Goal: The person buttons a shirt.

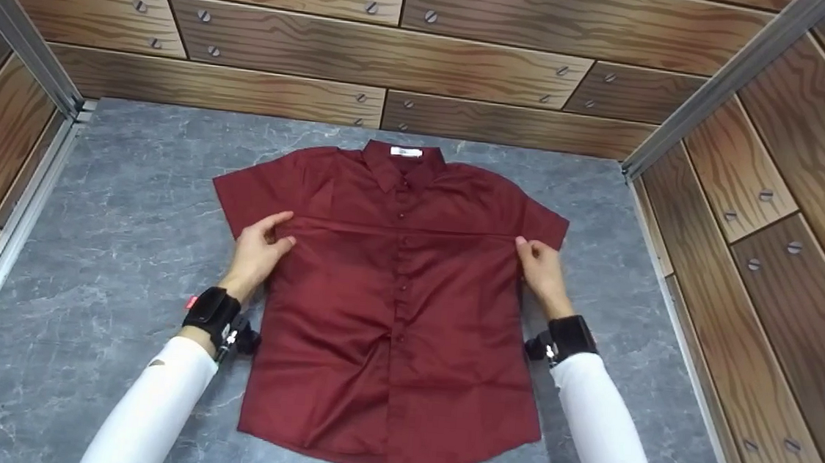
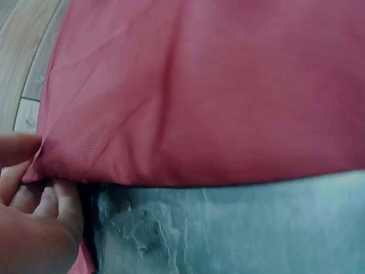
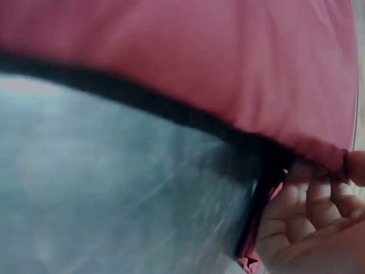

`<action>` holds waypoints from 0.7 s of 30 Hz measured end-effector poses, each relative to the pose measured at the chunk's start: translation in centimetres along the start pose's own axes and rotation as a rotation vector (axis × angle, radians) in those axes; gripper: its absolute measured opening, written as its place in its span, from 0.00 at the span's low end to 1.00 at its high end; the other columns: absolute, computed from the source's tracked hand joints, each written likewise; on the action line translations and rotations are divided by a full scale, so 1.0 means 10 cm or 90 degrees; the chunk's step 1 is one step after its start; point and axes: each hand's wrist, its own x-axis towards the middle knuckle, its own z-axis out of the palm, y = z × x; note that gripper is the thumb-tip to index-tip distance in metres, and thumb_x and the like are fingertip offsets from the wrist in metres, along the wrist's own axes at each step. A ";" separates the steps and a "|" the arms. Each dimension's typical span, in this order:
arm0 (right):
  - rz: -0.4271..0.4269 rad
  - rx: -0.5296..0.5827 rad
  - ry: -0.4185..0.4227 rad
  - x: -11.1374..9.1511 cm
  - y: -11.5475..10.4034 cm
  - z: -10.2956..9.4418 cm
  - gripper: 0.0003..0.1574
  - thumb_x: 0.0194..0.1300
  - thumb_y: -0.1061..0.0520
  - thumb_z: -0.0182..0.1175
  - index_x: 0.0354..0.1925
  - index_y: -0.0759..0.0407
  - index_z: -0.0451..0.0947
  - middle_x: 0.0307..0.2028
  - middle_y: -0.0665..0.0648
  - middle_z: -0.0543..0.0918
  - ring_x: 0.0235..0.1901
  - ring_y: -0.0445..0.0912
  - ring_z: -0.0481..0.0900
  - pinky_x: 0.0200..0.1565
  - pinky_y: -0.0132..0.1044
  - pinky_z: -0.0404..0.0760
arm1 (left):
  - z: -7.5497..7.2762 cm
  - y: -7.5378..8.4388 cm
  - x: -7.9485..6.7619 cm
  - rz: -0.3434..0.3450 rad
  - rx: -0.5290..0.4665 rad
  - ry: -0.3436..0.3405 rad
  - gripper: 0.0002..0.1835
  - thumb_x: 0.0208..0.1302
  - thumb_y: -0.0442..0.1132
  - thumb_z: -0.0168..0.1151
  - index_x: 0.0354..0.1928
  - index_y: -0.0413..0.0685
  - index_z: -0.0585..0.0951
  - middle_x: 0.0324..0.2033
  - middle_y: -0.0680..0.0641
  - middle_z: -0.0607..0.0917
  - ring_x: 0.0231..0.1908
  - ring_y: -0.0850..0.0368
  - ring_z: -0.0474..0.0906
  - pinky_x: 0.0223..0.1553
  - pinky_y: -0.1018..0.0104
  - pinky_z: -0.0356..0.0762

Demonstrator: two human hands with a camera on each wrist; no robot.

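A dark red short-sleeved button shirt point(image 1: 333, 299) lies front up, its collar towards the back wall and its hem towards the person. A straight crease crosses the chest between both hands. My left hand point(image 1: 257, 255) holds the side edge just below the left-lying sleeve; in the left wrist view, fingers point(image 2: 65, 205) go under the cloth point(image 2: 228, 103) with the thumb side over it. At the opposite edge my right hand point(image 1: 542, 271) pinches the shirt below the other sleeve. The right wrist view shows curled fingers point(image 3: 319, 200) beneath the raised cloth point(image 3: 188, 63), thumb against its edge.
The grey marbled tabletop point(image 1: 125, 238) spreads around the shirt. Wood-patterned panels point(image 1: 288, 38) stand behind and on both sides, with metal rails point(image 1: 718, 86) at the corners. A black wrist camera band point(image 1: 213, 311) sits on each forearm over white sleeves.
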 end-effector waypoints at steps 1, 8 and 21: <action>0.010 -0.001 -0.013 0.01 -0.01 0.00 0.24 0.79 0.47 0.55 0.37 0.69 0.77 0.27 0.52 0.74 0.24 0.39 0.71 0.29 0.29 0.71 | 0.00 -0.01 -0.01 0.008 0.010 -0.017 0.33 0.66 0.29 0.63 0.74 0.44 0.72 0.66 0.36 0.77 0.57 0.47 0.78 0.56 0.61 0.74; 0.021 -0.030 -0.083 -0.15 0.05 -0.06 0.32 0.72 0.63 0.59 0.67 0.77 0.63 0.40 0.65 0.82 0.35 0.42 0.77 0.36 0.30 0.74 | -0.03 -0.11 -0.14 0.101 0.112 -0.073 0.32 0.62 0.24 0.65 0.70 0.43 0.77 0.70 0.36 0.72 0.68 0.39 0.68 0.70 0.47 0.63; -0.218 -0.396 0.056 -0.27 0.02 0.17 0.42 0.68 0.48 0.67 0.75 0.56 0.66 0.68 0.71 0.70 0.66 0.71 0.67 0.58 0.70 0.69 | 0.10 -0.12 -0.17 0.261 0.365 0.069 0.28 0.59 0.39 0.74 0.63 0.48 0.82 0.71 0.33 0.65 0.69 0.29 0.59 0.64 0.31 0.57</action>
